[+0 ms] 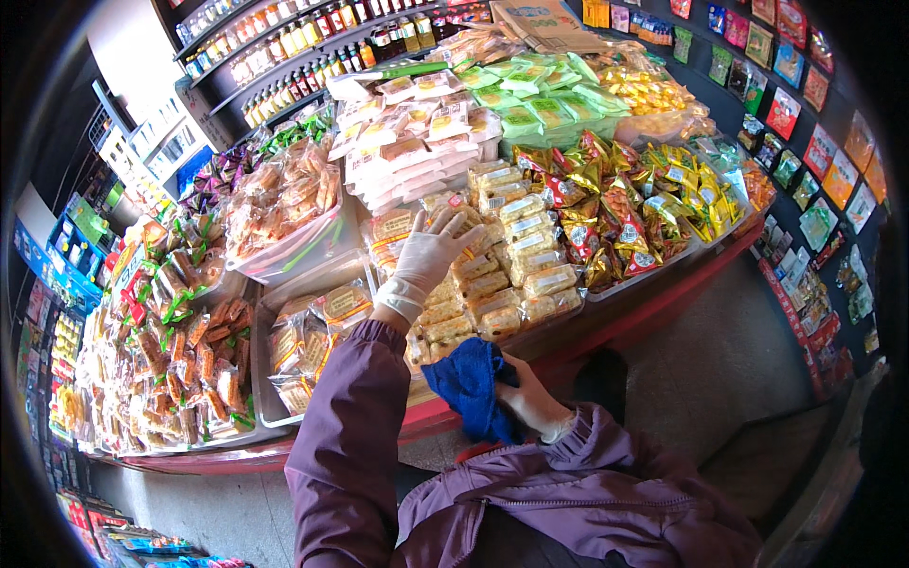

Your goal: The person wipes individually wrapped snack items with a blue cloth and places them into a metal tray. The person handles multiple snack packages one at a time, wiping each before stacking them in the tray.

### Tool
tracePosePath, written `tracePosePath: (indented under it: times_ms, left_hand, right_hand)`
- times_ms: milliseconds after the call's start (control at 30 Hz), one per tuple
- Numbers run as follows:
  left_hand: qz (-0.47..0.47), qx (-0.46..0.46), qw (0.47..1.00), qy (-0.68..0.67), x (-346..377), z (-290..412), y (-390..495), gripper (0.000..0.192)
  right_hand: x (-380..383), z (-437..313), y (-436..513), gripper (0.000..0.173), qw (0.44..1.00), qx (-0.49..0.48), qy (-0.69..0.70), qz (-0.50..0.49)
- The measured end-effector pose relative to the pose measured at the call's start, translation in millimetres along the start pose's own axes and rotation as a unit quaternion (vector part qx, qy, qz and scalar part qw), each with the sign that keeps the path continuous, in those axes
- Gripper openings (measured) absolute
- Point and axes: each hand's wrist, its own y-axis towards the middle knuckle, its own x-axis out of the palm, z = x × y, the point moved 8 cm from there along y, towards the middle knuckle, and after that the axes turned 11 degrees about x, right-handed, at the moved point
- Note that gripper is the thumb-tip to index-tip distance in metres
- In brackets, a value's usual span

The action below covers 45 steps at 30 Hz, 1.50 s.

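Observation:
My left hand [429, 259], in a thin white glove, is stretched out with fingers apart over wrapped snack packets. Under and beside it lie round wrapped biscuits [393, 226] and rows of wrapped pastry rolls [534, 245]; whether the fingertips touch them I cannot tell. Close to my body, at the red front edge of the display table [426, 417], my right hand [532, 397] grips a bunched blue cloth [472, 383]. A clear plastic bin [268, 355] left of my left forearm holds more round biscuit packets [341, 305].
Bins of brown wrapped snacks [206, 369] stand at left, red-and-gold packets [628, 231] at right. White packets [419, 135] and green packets [547, 106] are piled behind, with a cardboard box [543, 25] beyond. Bottle shelves [305, 42] and hanging packets [781, 113] line the walls.

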Motion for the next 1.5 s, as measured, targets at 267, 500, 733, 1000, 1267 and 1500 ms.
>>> tracePosePath:
  times_ms: [267,500,733,1000,1267,1500]
  left_hand:
    - [0.198,-0.283,0.856,-0.385,-59.1,-14.0,-90.4,0.039]
    - [0.434,-0.298,0.291,-0.799,-61.5,81.3,-149.8,0.043]
    - [0.444,-0.364,0.293,-0.765,-32.4,139.3,-165.3,0.033]
    - [0.482,-0.314,0.246,-0.780,-74.2,114.0,-183.9,0.047]
    - [0.538,-0.432,0.291,-0.662,-58.9,72.8,-219.2,0.043]
    - [0.312,-0.539,0.673,-0.399,-83.6,-33.6,-310.9,0.036]
  right_hand:
    - [-15.4,-36.4,-7.6,0.030,0.992,-0.121,-0.022,0.035]
    - [69.0,-88.6,-16.1,0.054,0.774,-0.407,-0.472,0.111]
    - [82.4,-61.7,11.3,0.049,0.705,-0.393,-0.542,0.235]
    - [15.4,-60.9,61.8,0.025,0.988,-0.088,0.035,0.120]
    - [64.3,62.6,37.9,0.029,0.996,0.044,-0.051,-0.050]
    - [47.8,23.9,22.2,0.024,0.993,0.019,-0.064,-0.093]
